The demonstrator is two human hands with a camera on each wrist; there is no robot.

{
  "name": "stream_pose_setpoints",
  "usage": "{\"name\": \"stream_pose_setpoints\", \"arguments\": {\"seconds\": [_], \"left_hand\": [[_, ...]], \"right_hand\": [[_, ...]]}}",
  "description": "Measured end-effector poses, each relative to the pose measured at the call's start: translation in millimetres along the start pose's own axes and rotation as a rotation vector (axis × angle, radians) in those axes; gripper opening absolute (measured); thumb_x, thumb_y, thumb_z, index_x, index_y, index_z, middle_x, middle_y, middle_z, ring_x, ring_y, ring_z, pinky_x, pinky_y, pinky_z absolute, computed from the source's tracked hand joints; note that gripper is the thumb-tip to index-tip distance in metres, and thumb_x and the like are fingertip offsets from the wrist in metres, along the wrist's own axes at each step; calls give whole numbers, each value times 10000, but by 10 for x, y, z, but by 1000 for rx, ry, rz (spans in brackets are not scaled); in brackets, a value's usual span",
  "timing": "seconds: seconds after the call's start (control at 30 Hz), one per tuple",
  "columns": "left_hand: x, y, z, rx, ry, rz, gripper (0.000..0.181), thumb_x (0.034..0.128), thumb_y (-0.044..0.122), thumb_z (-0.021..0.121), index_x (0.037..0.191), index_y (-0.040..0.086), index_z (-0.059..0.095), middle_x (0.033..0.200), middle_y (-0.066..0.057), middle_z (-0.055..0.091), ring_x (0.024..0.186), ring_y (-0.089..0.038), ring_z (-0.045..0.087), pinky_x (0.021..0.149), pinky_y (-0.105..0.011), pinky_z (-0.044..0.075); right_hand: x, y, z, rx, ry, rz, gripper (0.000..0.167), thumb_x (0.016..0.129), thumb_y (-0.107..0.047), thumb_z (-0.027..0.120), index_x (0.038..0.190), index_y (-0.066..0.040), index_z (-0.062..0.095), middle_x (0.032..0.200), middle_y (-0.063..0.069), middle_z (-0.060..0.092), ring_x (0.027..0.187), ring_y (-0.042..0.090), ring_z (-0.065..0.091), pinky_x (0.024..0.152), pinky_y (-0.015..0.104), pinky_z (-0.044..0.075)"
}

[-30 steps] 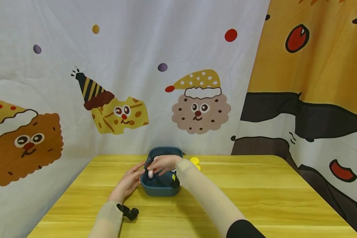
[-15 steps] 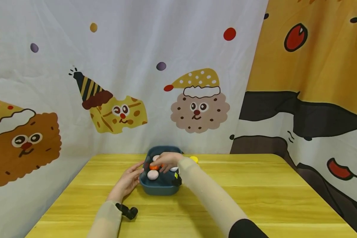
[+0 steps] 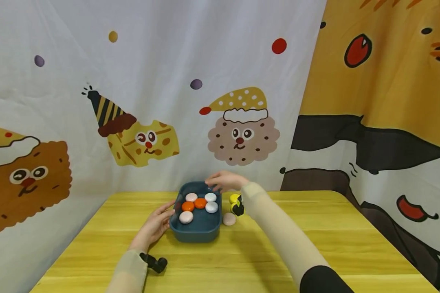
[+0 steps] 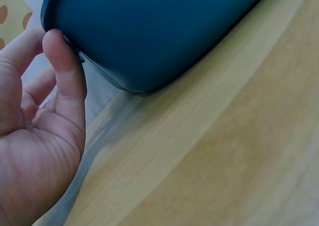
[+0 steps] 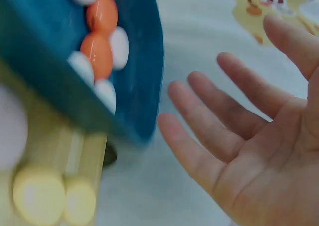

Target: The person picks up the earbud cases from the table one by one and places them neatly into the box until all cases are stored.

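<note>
A dark blue plastic bin (image 3: 194,237) stands near the back of the table. Inside lie smooth rounded discs: orange ones (image 3: 188,206), white ones (image 3: 211,207) and pale pink ones (image 3: 185,217). My left hand (image 3: 157,224) touches the bin's left side with extended fingers; in the left wrist view its thumb (image 4: 62,61) rests against the outer wall. Over the far right corner of the bin hovers my right hand (image 3: 227,181), palm bare and fingers spread in the right wrist view, holding nothing.
Right of the bin, a pink disc (image 3: 229,219) and yellow discs (image 3: 234,198) lie on the wooden table (image 3: 297,240), the yellow ones partly hidden by the right wrist's camera. A printed cloth (image 3: 161,61) hangs behind the table's back edge.
My right hand has let go of a pink disc, which lies flat in the bin, touched around the orange discs, then lifted out toward the back right. My left hand stays at the bin.
</note>
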State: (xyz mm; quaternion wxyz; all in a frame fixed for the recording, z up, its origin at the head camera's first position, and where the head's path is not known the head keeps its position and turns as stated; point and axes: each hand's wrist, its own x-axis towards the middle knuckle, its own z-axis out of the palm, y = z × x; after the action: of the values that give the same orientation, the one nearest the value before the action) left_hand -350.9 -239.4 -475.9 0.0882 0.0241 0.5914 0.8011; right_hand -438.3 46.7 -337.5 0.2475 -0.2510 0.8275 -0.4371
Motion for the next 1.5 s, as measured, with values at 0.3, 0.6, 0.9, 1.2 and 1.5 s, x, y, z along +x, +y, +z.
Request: {"name": "stream_pose_setpoints", "arguments": {"seconds": [0.3,0.6,0.9,1.2,1.5], "left_hand": [[-44,-46,-23,9,6,-1,632,985,144,577,1536,82,273,1101,-68,633,691,-87,586,610,-196,494],[-43,-63,-43,4,-5,8,636,989,140,567,1537,61,254,899,7,636,609,-54,572,566,-170,482],[-23,-29,-2,-15,-11,-20,630,992,125,563,1540,78,256,925,-2,645,625,-58,577,559,-168,480],[6,22,-20,6,0,15,618,993,105,549,1535,53,257,1004,-16,639,690,-71,599,599,-189,495],[-2,8,9,-16,-19,10,647,988,104,561,1542,52,230,1009,-20,648,687,-67,601,593,-181,492]], "right_hand": [[-169,359,-266,-47,105,-47,436,971,-293,599,1351,-81,573,1351,156,548,1197,328,540,993,541,409],[-354,654,-203,-41,139,-68,460,898,-275,695,1299,-66,612,1302,104,592,1135,238,572,973,554,417],[-495,1010,10,-28,105,-42,483,877,-191,713,1306,-5,592,1302,169,583,1143,244,566,913,516,468],[-513,1031,167,-50,98,-74,566,831,-205,758,1325,2,574,1332,169,557,1169,299,551,921,442,474],[-454,1067,310,-114,90,-80,553,782,-108,786,1282,34,599,1291,156,592,1121,308,578,941,398,465]]}}
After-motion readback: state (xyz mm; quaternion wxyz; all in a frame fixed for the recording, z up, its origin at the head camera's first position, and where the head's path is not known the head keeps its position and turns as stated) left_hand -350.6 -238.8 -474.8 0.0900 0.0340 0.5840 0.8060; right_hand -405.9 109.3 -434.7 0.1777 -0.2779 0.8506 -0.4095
